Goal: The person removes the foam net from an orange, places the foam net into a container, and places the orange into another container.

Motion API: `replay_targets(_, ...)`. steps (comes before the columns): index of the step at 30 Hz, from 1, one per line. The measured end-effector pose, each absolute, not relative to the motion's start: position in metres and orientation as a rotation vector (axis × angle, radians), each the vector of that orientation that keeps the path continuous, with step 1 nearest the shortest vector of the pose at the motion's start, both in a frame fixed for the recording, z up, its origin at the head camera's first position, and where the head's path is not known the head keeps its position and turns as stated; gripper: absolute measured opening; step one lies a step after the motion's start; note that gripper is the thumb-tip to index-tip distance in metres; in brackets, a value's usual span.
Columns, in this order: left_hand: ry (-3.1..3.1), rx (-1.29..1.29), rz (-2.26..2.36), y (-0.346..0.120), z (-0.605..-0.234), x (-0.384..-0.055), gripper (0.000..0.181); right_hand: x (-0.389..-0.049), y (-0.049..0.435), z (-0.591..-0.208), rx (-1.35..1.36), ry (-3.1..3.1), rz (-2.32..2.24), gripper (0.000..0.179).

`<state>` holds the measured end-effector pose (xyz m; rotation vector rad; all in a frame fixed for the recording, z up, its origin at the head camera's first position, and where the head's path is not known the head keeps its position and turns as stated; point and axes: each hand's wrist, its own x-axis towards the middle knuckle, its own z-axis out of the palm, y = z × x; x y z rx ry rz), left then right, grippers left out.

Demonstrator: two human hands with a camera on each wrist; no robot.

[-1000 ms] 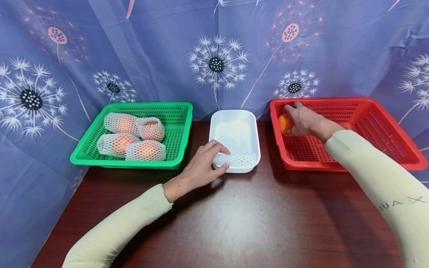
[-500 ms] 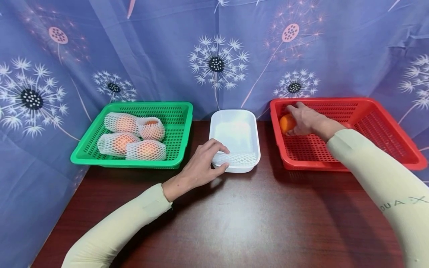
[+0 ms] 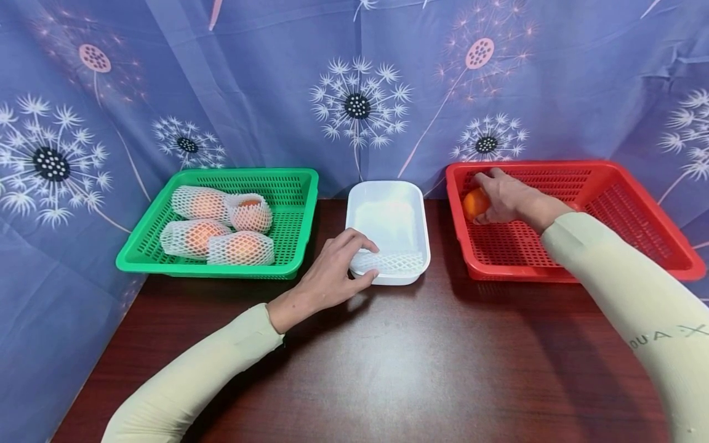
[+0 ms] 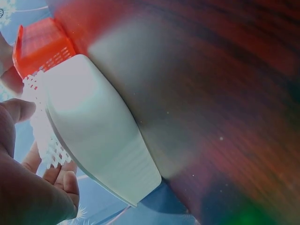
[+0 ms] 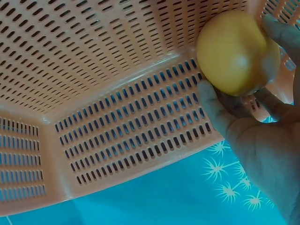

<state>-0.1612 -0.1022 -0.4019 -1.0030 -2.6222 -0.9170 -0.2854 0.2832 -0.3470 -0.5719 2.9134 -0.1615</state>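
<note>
My right hand (image 3: 501,195) grips an orange (image 3: 476,205) inside the red basket (image 3: 464,246), at its left end. Up close in the right wrist view, the fingers and thumb curl round the orange (image 5: 236,54) beside the perforated wall. At the near end of the white tray (image 3: 388,209) lies a flattened white foam net sleeve (image 3: 401,263). Its left end sits between the thumb and curled fingers of my left hand (image 3: 332,271). From the left wrist, the foam net (image 4: 40,126) overlaps the tray rim, with thumb and fingers on either side of it.
A green basket (image 3: 307,227) on the left holds several round fruits in foam nets (image 3: 240,247). The dark wooden table (image 3: 388,369) carries all three containers. Behind them hangs a blue curtain (image 3: 277,92) with a dandelion print.
The right hand and the orange have shifted slightly to the right within the red basket. My left hand stays in place at the foam net.
</note>
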Motion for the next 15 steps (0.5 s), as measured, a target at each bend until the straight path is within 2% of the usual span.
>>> replay_targets(15, -2.615, -0.992, -0.938, -0.107, -0.402, -0.163, 0.042, -0.268, 0.282, -0.313, -0.500, 2.957, -0.277, 0.089)
